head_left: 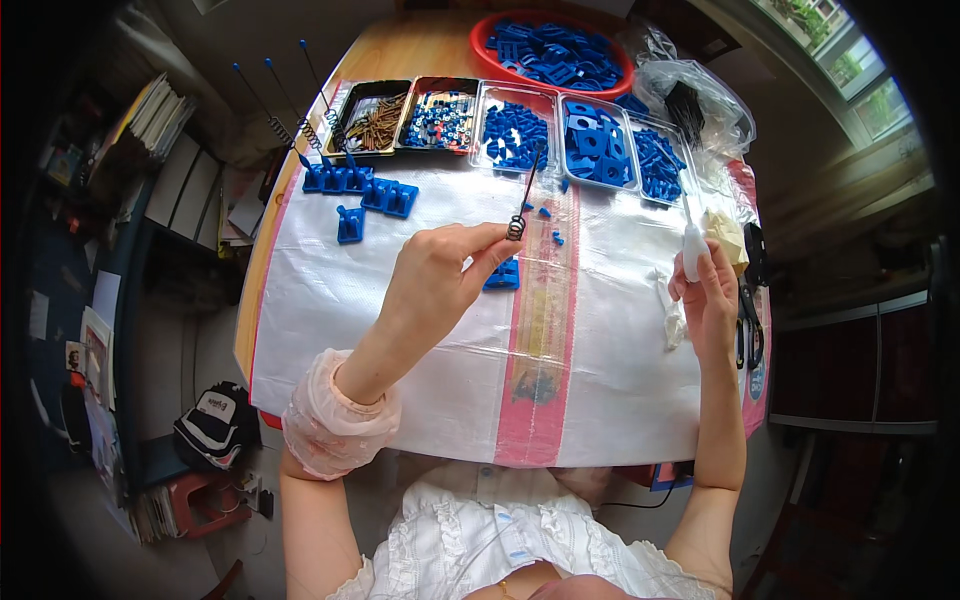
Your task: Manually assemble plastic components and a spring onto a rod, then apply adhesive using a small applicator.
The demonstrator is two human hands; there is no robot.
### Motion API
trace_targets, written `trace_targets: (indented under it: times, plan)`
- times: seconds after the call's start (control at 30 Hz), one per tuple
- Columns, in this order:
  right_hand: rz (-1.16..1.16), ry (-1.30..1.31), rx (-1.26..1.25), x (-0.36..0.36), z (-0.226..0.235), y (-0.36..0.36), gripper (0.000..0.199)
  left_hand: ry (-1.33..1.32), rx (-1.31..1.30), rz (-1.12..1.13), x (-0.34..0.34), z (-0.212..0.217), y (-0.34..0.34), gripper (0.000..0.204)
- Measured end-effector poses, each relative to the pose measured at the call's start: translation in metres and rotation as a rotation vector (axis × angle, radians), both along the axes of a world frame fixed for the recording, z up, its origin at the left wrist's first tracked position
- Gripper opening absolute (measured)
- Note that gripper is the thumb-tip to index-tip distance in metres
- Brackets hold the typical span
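Observation:
My left hand (425, 275) pinches a black coil spring (516, 228) between thumb and fingertips, over the middle of the table. A thin dark rod rises upright from the coil. Just below it lies a blue plastic base (503, 275), partly hidden by my fingers. On the right, my right hand (712, 300) is closed around a white squeeze bottle (692, 252) with a long thin nozzle pointing up. A few small blue pieces (557, 238) lie between the hands. Blue assembled bases (388, 197) stand at the left, several carrying springs with blue-tipped rods (280, 130).
A row of trays holds brass-coloured screws (375, 120), small blue-and-white parts (437, 120), and blue pieces (515, 135). Behind them stands a red basin (480, 50) of blue parts. Scissors (750, 335) and crumpled tissue (672, 315) lie by my right hand. White woven sheeting (380, 300) covers the table.

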State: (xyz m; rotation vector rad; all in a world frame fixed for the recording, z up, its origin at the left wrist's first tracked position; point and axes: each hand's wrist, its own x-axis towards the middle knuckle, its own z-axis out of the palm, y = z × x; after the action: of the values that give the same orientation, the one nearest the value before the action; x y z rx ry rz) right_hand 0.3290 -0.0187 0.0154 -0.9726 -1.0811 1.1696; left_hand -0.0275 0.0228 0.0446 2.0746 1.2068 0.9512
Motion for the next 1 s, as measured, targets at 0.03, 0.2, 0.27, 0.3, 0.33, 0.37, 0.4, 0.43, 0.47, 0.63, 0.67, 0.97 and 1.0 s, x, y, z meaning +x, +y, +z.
trace_targets:
  times: [0.03,0.2,0.27,0.3,0.33,0.37,0.4,0.43,0.47,0.63,0.67,0.97,1.0]
  plan:
    - [0.007,0.069,-0.004,0.002,-0.001,0.001,0.029,-0.001,0.004,-0.004,0.0,0.002,0.0,0.021]
    - [0.11,0.207,-0.082,-0.002,-0.004,0.0,0.026,-0.035,0.042,-0.008,0.001,-0.002,0.0,0.022]
    - [0.195,0.12,-0.088,0.005,-0.009,0.0,0.028,-0.014,0.022,0.002,0.001,-0.001,-0.001,0.022]
    - [0.199,0.073,-0.069,0.007,-0.009,-0.001,0.029,-0.018,0.028,-0.001,0.001,-0.001,0.0,0.023]
    - [0.203,0.025,-0.049,0.01,-0.008,-0.002,0.031,-0.022,0.034,-0.005,0.001,-0.002,0.0,0.023]
    - [0.208,-0.023,-0.028,0.01,-0.006,-0.003,0.032,-0.025,0.04,-0.008,0.001,-0.002,0.0,0.023]
    - [0.208,-0.032,-0.017,0.009,-0.005,-0.004,0.028,-0.019,0.038,-0.005,0.001,-0.002,0.0,0.023]
    - [0.238,-0.089,-0.008,0.008,-0.002,-0.006,0.026,-0.014,0.036,-0.001,0.001,-0.002,0.0,0.023]
    - [0.266,-0.146,0.001,0.006,0.0,-0.007,0.025,-0.008,0.034,-0.001,0.001,-0.001,0.0,0.023]
    - [0.223,-0.302,-0.021,-0.023,-0.002,-0.018,0.017,-0.011,0.037,0.0,0.001,0.001,-0.001,0.022]
    - [0.225,-0.319,-0.015,-0.027,-0.006,-0.019,0.016,-0.023,0.045,-0.003,0.001,0.001,-0.001,0.022]
    - [0.178,-0.44,0.091,-0.044,-0.016,-0.025,0.017,-0.026,0.028,-0.001,0.001,0.001,-0.002,0.022]
    - [0.178,-0.447,0.095,-0.044,-0.017,-0.025,0.017,-0.025,0.033,-0.003,0.001,0.002,-0.002,0.021]
